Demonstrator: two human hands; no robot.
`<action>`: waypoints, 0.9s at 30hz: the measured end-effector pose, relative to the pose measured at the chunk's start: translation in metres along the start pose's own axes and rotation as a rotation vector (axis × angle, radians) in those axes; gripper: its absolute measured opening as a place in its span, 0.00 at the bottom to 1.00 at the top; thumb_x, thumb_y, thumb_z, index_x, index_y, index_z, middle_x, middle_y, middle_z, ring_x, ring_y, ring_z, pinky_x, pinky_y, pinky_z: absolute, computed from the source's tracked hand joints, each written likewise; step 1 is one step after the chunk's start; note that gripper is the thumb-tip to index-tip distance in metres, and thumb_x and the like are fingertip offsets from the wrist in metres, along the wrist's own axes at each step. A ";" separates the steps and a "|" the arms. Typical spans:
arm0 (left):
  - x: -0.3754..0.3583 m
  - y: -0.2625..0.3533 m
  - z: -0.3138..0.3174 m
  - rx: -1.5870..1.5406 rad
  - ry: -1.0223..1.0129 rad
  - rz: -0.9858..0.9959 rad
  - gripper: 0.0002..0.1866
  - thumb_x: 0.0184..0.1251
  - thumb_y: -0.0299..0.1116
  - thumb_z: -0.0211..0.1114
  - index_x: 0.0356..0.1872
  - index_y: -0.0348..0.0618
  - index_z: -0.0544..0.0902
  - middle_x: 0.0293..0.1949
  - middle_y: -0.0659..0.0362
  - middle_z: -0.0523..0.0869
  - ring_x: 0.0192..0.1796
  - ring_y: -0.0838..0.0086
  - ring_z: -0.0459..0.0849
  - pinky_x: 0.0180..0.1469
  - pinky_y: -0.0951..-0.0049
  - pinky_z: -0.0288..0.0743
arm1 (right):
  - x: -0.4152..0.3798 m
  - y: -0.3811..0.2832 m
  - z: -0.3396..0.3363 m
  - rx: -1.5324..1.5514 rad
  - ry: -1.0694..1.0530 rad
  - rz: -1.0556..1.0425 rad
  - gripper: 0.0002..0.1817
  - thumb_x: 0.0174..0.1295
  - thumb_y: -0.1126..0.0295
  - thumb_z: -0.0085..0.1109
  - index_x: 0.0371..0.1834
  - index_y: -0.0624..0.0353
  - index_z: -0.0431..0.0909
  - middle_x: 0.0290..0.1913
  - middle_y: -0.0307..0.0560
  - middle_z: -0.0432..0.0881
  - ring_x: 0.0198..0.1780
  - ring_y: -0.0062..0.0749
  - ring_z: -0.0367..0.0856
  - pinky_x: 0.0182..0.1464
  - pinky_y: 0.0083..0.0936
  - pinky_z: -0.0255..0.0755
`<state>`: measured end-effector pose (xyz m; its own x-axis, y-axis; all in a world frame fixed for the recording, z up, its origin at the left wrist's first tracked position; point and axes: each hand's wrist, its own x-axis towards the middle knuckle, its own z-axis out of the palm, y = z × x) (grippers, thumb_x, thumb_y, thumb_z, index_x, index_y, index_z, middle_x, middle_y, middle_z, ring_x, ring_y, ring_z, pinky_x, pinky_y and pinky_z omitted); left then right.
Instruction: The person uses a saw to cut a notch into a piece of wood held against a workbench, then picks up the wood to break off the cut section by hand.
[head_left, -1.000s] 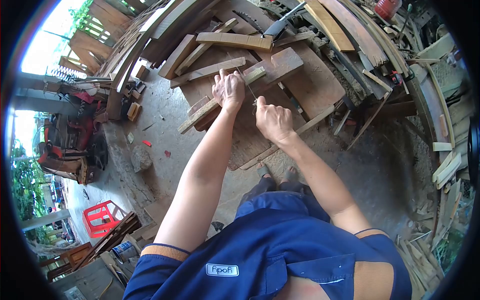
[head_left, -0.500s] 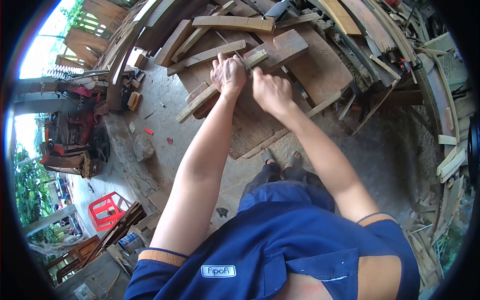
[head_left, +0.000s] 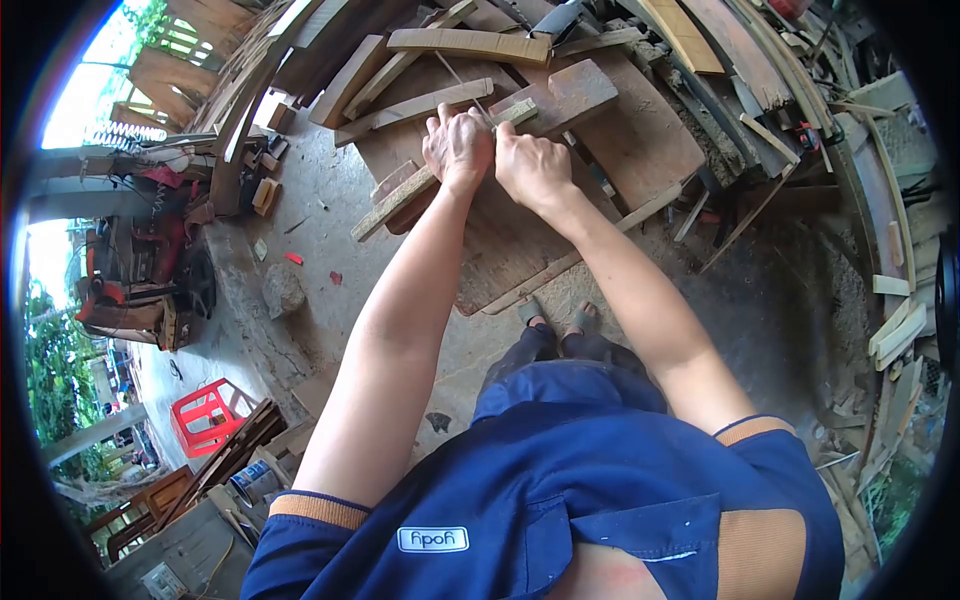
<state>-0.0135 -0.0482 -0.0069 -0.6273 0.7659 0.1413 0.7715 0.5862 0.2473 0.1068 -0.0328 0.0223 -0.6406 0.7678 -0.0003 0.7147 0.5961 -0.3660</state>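
A narrow wooden strip (head_left: 390,205) lies slantwise over other wood blocks on the low wooden bench (head_left: 515,260). My left hand (head_left: 460,150) is closed over the strip and presses it down; its fingers are partly hidden. Just to the right, my right hand (head_left: 535,170) is wrapped in a fist around the handle of a thin-bladed saw, with the handle hidden in the grip. The saw blade (head_left: 462,80), seen nearly edge-on, runs up and left from that fist and crosses the strip close beside my left hand. The strip's far end (head_left: 517,112) sticks out beyond the blade.
A thick wood block (head_left: 583,95) sits right of the strip's far end. Several loose boards (head_left: 470,44) lie at the back of the bench. Scrap wood (head_left: 740,80) is piled on the right. A red plastic stool (head_left: 205,418) is on the floor at left.
My right hand has moved a little up and left, closer to my left hand, pushing the saw along its length. My left hand and the strip stay almost in place.
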 end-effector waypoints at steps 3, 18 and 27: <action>0.001 0.002 0.000 -0.028 0.005 -0.023 0.24 0.73 0.46 0.49 0.32 0.38 0.88 0.52 0.55 0.81 0.54 0.57 0.79 0.54 0.57 0.73 | -0.044 0.009 -0.011 -0.002 -0.041 0.005 0.08 0.63 0.71 0.46 0.41 0.60 0.72 0.30 0.60 0.86 0.37 0.50 0.89 0.38 0.45 0.81; -0.001 0.001 -0.004 0.002 -0.030 0.000 0.25 0.73 0.45 0.47 0.34 0.36 0.88 0.55 0.53 0.79 0.55 0.55 0.78 0.54 0.57 0.74 | -0.058 0.008 -0.015 -0.021 -0.061 0.002 0.09 0.65 0.71 0.44 0.44 0.60 0.72 0.32 0.60 0.87 0.38 0.49 0.89 0.40 0.44 0.81; 0.000 0.001 -0.003 -0.027 -0.036 -0.013 0.23 0.73 0.45 0.48 0.40 0.38 0.87 0.53 0.54 0.80 0.56 0.57 0.77 0.56 0.58 0.72 | -0.058 0.006 -0.020 -0.013 -0.120 0.057 0.09 0.64 0.70 0.46 0.44 0.60 0.72 0.33 0.58 0.87 0.39 0.48 0.89 0.41 0.42 0.81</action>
<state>-0.0133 -0.0487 -0.0039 -0.6323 0.7677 0.1040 0.7602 0.5889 0.2744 0.1533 -0.0692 0.0385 -0.6276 0.7673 -0.1322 0.7537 0.5562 -0.3501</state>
